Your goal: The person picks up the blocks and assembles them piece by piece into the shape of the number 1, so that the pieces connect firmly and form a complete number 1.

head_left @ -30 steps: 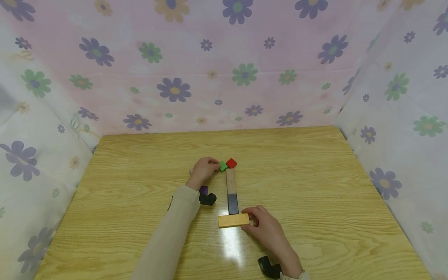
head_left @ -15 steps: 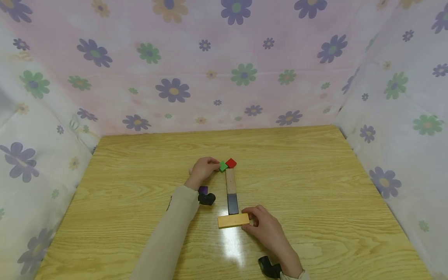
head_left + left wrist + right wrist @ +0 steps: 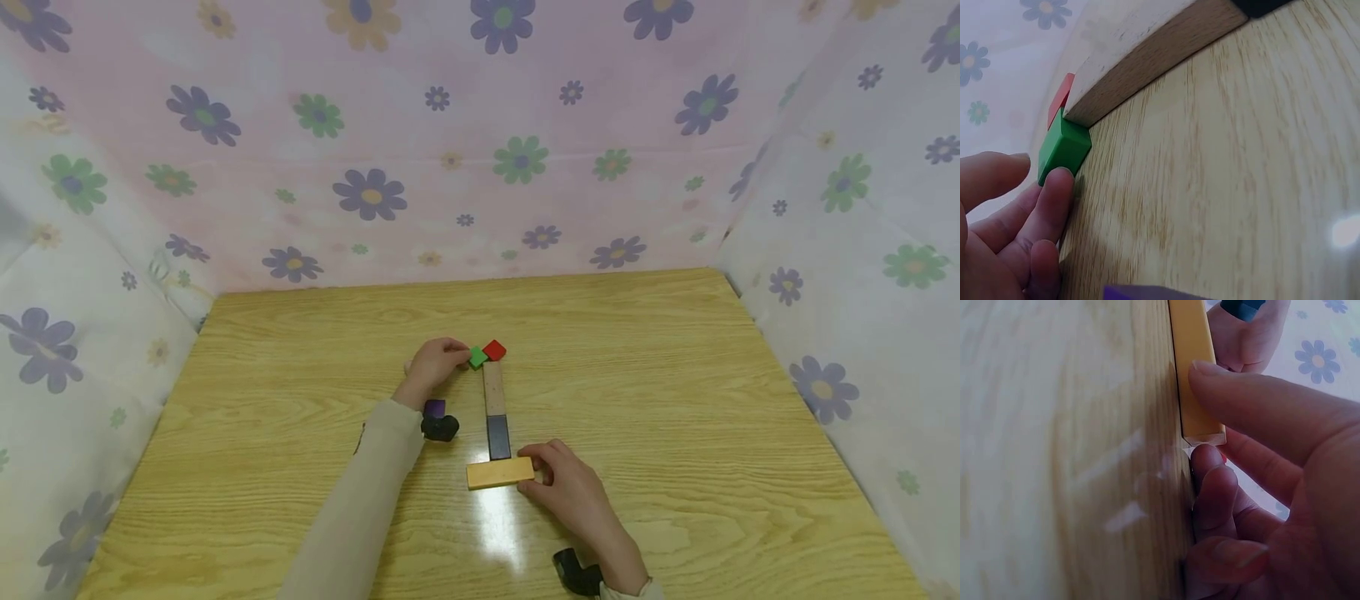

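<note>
My left hand (image 3: 435, 364) reaches the green block (image 3: 477, 357); in the left wrist view a fingertip touches it, while the thumb stands apart. Against the green block sits a red block (image 3: 495, 350), turned cornerwise. Both meet the far end of a long plain wood block (image 3: 494, 387), followed by a dark block (image 3: 498, 437). Across the near end lies a yellow block (image 3: 500, 473). My right hand (image 3: 573, 487) pinches its right end, thumb on the near side; in the right wrist view the thumb (image 3: 1229, 394) presses the yellow face.
A purple block (image 3: 435, 408) lies by my left wrist, partly hidden by a black device (image 3: 440, 428). Another black device (image 3: 576, 573) is at my right wrist. A small pale piece (image 3: 408, 367) peeks out behind my left hand. Flowered cloth (image 3: 480, 167) surrounds the wooden table (image 3: 675, 400).
</note>
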A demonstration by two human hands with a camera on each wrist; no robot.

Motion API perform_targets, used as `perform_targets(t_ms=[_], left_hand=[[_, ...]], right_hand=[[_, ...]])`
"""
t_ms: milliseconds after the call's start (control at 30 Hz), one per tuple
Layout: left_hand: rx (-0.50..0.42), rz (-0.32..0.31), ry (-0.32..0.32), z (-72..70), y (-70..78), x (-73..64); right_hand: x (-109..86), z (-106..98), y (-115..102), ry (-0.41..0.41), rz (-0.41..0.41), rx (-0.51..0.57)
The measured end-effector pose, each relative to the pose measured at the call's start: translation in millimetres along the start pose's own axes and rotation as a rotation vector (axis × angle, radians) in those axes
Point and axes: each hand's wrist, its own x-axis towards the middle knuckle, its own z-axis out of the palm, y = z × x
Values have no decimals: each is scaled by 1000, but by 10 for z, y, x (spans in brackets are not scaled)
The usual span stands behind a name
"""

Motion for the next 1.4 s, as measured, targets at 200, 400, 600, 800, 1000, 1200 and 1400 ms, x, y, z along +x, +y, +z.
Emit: perform_targets(t_ms=[200, 400, 600, 800, 1000, 1200, 1400], left_hand=[[-121, 12, -43, -6, -11, -17], [-132, 41, -20, -1, -36, -34], [-315, 67, -10, -22, -135, -79], [-313, 77, -61, -61, -208, -169], [-286, 109, -66, -103, -288, -303], [-193, 127, -71, -160, -433, -447], [-186, 132, -61, -218, -461, -592]], right_hand=[[5, -5, 5, 5, -3, -18], [3, -12, 5, 0, -2, -22], [6, -15, 4, 8, -2, -25], [-8, -17, -4, 2, 13, -23], [-5, -12, -13, -3, -11, -29], [2, 9, -4, -4, -28, -31], [1, 6, 12, 6, -20, -35]])
